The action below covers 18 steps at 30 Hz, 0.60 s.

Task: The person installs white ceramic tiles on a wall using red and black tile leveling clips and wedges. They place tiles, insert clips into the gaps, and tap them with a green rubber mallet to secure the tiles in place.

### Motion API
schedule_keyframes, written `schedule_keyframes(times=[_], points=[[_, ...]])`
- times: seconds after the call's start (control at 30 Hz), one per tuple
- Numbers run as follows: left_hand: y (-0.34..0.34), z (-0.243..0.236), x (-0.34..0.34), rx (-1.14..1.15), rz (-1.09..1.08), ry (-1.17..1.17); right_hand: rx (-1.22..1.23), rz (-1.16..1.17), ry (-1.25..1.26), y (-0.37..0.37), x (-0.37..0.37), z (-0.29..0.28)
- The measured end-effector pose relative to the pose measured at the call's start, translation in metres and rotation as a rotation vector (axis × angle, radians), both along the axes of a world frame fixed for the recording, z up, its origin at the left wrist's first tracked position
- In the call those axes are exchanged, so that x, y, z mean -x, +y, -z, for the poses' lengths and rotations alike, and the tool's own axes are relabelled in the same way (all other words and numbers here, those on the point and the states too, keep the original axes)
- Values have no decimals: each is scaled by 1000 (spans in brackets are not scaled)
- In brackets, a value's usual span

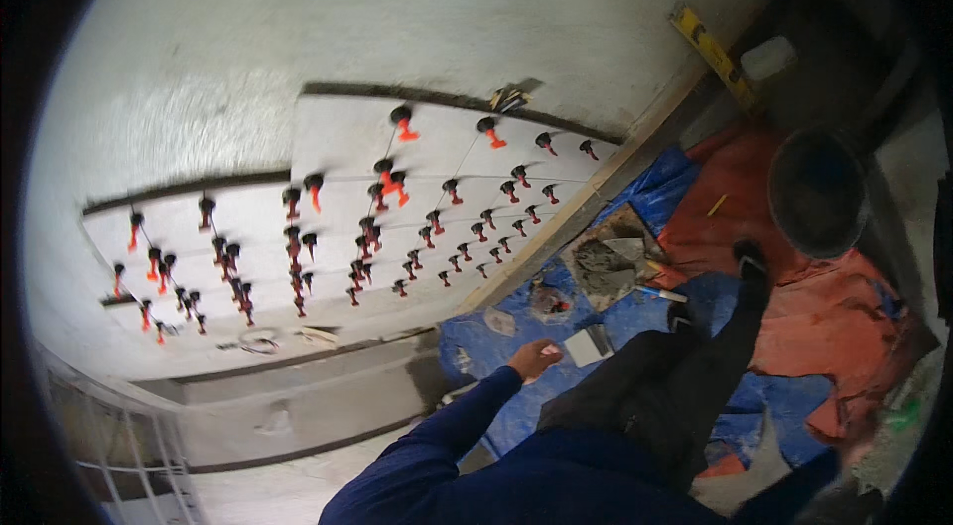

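With our left hand [536, 358] just beside the pale box [588, 346] on the blue sheet [511, 416], we do best to reach slowly and keep clear of the grey-smeared board [599, 270]. Its fingers look curled, but we cannot tell whether they grip anything; our right hand, past its dark sleeve [794, 490], is too blurred to read.
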<state>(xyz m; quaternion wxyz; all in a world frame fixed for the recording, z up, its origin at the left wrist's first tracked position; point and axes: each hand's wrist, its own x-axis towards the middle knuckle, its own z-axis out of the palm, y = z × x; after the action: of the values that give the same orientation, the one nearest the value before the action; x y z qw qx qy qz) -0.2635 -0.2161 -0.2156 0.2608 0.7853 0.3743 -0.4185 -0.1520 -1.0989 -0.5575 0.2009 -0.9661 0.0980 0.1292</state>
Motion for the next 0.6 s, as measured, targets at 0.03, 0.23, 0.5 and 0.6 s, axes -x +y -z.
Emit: schedule_keyframes(times=[0.03, 0.23, 0.5, 0.6], points=[[0, -3, 18, -16, -37, 19, -355, 298, -64, 53, 2, -20], [-8, -34, 108, 31, -293, -123, -1881, 774, 193, 324, -91, -175], [-36, -47, 153, -162, -464, -557, -1581, 152, 124, 597, -171, -399], [-58, -42, 169, -204, -630, -662, -1510, -185, 20, 659, -191, -489]])
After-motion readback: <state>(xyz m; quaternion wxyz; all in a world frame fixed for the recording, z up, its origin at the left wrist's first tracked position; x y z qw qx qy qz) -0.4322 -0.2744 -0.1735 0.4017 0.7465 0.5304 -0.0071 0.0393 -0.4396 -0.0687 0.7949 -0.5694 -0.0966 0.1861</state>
